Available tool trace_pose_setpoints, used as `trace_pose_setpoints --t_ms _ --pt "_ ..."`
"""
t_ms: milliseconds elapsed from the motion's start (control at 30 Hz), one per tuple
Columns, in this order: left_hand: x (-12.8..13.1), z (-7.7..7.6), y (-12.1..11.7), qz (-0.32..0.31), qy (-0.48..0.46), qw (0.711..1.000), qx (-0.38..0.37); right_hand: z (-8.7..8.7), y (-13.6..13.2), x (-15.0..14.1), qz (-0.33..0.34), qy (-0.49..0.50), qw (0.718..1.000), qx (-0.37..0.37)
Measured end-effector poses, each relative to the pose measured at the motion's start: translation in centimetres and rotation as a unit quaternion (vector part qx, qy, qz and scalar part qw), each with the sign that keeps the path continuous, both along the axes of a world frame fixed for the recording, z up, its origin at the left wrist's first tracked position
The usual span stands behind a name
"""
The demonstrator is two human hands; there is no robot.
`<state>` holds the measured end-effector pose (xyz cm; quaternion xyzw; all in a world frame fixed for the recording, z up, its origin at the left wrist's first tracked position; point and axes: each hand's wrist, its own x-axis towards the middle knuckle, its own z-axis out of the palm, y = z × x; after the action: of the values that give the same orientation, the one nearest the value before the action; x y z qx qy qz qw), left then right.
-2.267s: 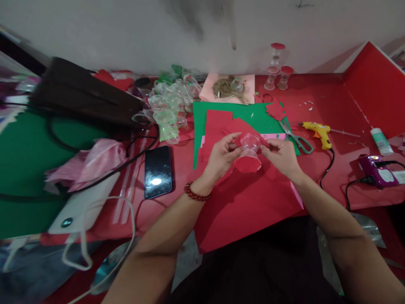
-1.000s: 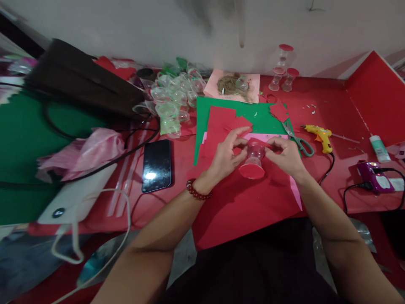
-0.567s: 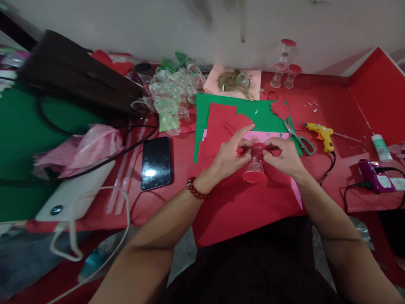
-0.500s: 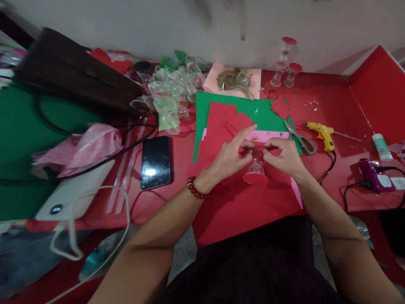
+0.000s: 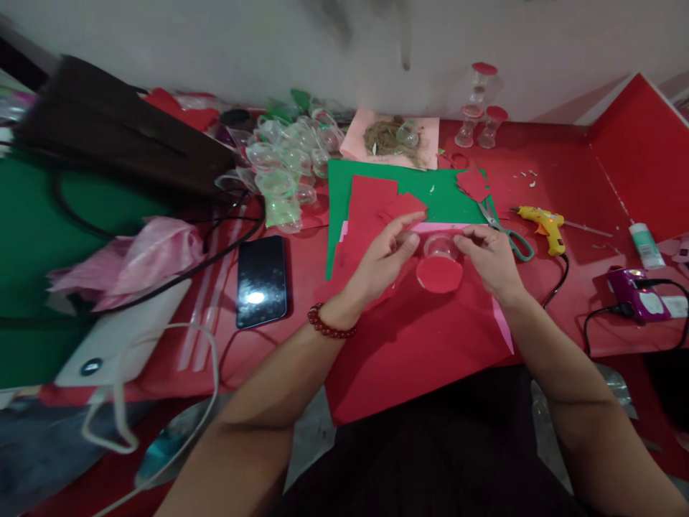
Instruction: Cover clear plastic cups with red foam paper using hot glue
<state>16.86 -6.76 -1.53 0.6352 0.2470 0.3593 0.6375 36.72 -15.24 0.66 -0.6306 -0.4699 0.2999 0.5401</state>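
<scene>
The left hand (image 5: 385,260) and right hand (image 5: 492,260) seemed to pinch red paper (image 5: 435,233) at the far end of the plastic-cup hourglass (image 5: 440,273), tilted between them above a red sheet (image 5: 414,352). A slack or uneven pinch could have skewed that paper or let the hourglass slip. Scissors (image 5: 519,245) lay just beyond the right hand; the yellow hot-glue gun (image 5: 549,228) obstructed rightward reaches.

Craft workspace: glue gun (image 5: 547,222), scissors (image 5: 489,217)
</scene>
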Motion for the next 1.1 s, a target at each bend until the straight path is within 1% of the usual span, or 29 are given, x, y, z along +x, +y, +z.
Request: trace_pose_setpoints --t_ms 67,133,200,300,400,467,533,600,667,733,767,833,900,1000,1100 --pt "0.2 -0.7 0.5 -0.019 -0.022 0.996 -0.081 -0.7 0.4 0.2 -0.004 0.079 0.997 -0.013" --pt "0.3 -1.3 0.9 -0.031 -0.030 0.990 -0.138 -1.2 0.7 0.2 0.011 0.129 0.991 -0.038" --pt "0.3 -1.7 1.1 -0.024 -0.027 0.985 -0.166 -1.5 0.9 0.0 0.021 0.157 0.985 -0.061" --pt "0.1 -1.9 1.5 0.002 -0.016 0.984 -0.179 -1.3 0.9 -0.3 0.037 0.184 0.978 -0.086" --pt "-0.2 -2.0 1.8 0.015 -0.005 0.985 -0.173 -1.1 0.8 -0.2 0.064 0.194 0.971 -0.120" --pt "-0.3 -2.2 2.0 0.021 0.006 0.985 -0.169 -1.2 0.9 -0.1 0.071 0.190 0.971 -0.127" --pt "-0.3 -2.1 2.0 0.027 0.009 0.986 -0.164 -1.4 0.9 0.0 0.065 0.170 0.978 -0.102" --pt "-0.4 -1.8 1.8 0.016 -0.008 0.989 -0.144 -1.5 0.8 -0.1 0.047 0.127 0.989 -0.057" --pt "-0.5 -1.1 1.5 -0.024 -0.034 0.994 -0.106 -1.5 0.7 -0.2 0.023 0.066 0.997 -0.018" --pt "-0.7 -0.4 1.3 -0.066 -0.045 0.994 -0.071 -1.3 0.5 -0.3 -0.003 0.006 1.000 0.014" --pt "-0.7 -0.2 1.2 -0.076 -0.045 0.994 -0.059 -1.1 0.3 -0.4 -0.012 -0.019 0.999 0.028" --pt "-0.8 0.0 1.1 -0.073 -0.041 0.996 -0.044 -0.8 0.2 -0.6 -0.023 -0.054 0.997 0.050" --pt "-0.8 0.0 1.2 -0.068 -0.035 0.996 -0.038 -0.6 0.1 -0.6 -0.024 -0.066 0.996 0.063" --pt "-0.8 -0.2 1.3 -0.084 -0.031 0.995 -0.043 -0.4 0.0 -0.3 -0.004 -0.046 0.997 0.067" --pt "-0.7 -0.3 1.3 -0.081 -0.042 0.995 -0.040 0.0 -0.1 0.2 0.077 -0.012 0.995 0.064"
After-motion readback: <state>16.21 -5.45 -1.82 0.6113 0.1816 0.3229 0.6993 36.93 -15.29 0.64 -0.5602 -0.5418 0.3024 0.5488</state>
